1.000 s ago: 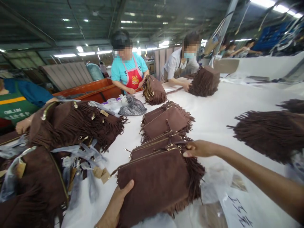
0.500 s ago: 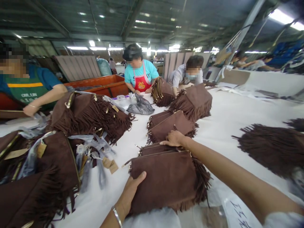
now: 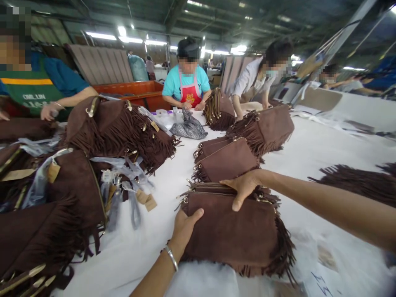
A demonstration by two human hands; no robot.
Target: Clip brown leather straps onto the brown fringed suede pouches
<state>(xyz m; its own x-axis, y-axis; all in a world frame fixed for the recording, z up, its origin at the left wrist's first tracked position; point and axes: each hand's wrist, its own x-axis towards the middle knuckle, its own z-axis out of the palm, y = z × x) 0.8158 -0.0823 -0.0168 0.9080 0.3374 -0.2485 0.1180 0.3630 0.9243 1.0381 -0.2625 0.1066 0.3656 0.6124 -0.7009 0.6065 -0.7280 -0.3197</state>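
Observation:
A brown fringed bag (image 3: 232,231) with a zipped top leans at the front of a short row of similar bags on the white table. My left hand (image 3: 186,225) grips its left edge, the thumb flat on the front panel and the fingers hidden behind. Over the top edge, my right hand (image 3: 244,187) has its thumb on the front and its fingers reaching behind the zip, partly out of sight. Just beyond stand more brown bags (image 3: 227,160), metal rings showing at their left ends.
At left, heaped fringed bags (image 3: 102,128) carry plastic-wrapped straps and paper tags (image 3: 147,200). A black mesh bag (image 3: 189,127) lies mid-table. Another bag's fringe (image 3: 355,179) shows at right. Co-workers stand across the table and at far left; an orange bin (image 3: 133,95) is behind.
My right hand has come forward, its thumb now over the front bag's top edge. My left hand keeps its hold. The co-worker at back right has straightened up; a bag now lies before the left co-worker.

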